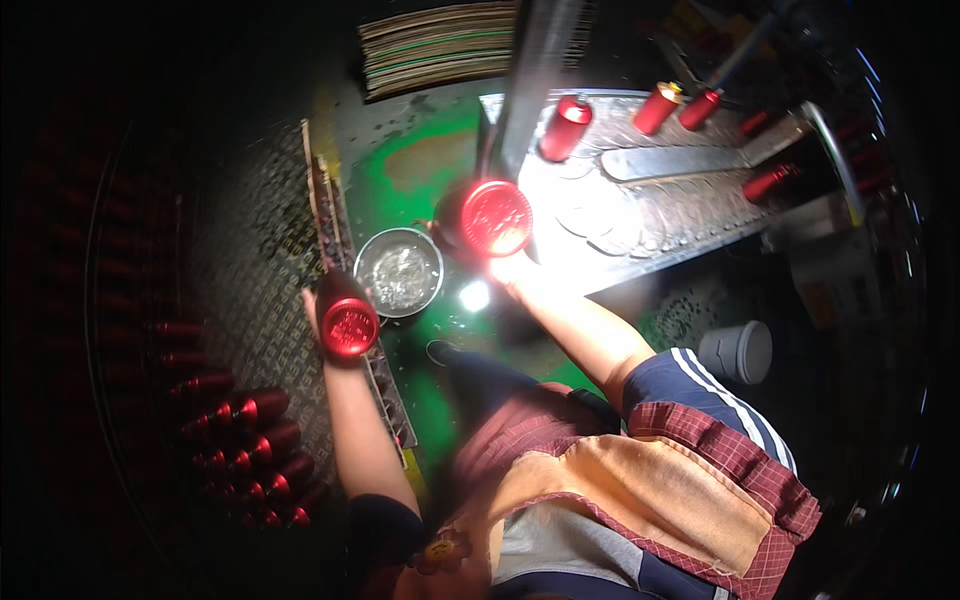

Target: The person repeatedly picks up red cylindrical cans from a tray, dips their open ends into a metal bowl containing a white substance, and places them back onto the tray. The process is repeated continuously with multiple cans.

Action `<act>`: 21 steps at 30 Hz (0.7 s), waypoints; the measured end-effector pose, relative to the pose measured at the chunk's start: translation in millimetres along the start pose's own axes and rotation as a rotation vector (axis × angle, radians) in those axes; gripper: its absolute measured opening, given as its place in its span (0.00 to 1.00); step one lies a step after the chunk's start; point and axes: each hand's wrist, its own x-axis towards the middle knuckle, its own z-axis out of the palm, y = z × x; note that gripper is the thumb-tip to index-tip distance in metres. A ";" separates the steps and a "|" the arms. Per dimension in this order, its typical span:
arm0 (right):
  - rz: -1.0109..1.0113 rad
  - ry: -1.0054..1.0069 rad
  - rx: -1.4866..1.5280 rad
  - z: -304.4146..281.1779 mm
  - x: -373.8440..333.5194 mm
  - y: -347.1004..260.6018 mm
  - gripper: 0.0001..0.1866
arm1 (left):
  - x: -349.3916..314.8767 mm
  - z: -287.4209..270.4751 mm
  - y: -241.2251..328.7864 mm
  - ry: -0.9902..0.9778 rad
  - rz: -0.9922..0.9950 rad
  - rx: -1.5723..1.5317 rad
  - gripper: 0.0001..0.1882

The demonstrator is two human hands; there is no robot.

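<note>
My left hand [312, 312] is closed around a shiny red metal bottle [349, 328], its round base turned up toward me. In my right hand [512, 268] is a second red metal bottle [497, 219], also base up and brightly lit. Most of my fingers are hidden behind the two bottles. Between the hands, a little lower, a round metal pot [400, 272] holds something clear and glinting, which I cannot make out.
At right, a metal-topped table [650, 235] carries several red bottles [567, 128] and a flat metal bar [675, 163]. More red bottles [265, 445] lie stacked at lower left. A grey lidded bucket [737, 352] stands right; stacked sheets [440, 50] lie at the back. A metal post [540, 80] rises nearby.
</note>
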 end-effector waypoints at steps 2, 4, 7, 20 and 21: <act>-0.130 -0.141 -0.254 -11.3 -60.1 -20.0 0.21 | -61.3 10.5 -11.8 0.265 0.040 0.247 0.29; 0.006 -0.191 -0.105 -22.9 -124.2 -57.7 0.23 | -101.0 16.1 -50.7 0.335 0.017 0.312 0.25; -0.148 -0.169 -0.347 -36.1 -222.3 -108.6 0.25 | -128.5 31.5 -117.0 0.465 -0.025 0.339 0.19; -1.423 0.760 -2.099 -0.6 -290.0 -450.7 0.24 | 128.2 355.8 -473.8 -0.421 0.780 1.558 0.23; -1.394 0.816 -2.129 -3.2 -280.3 -464.7 0.24 | 144.7 364.8 -496.5 -0.491 0.815 1.647 0.24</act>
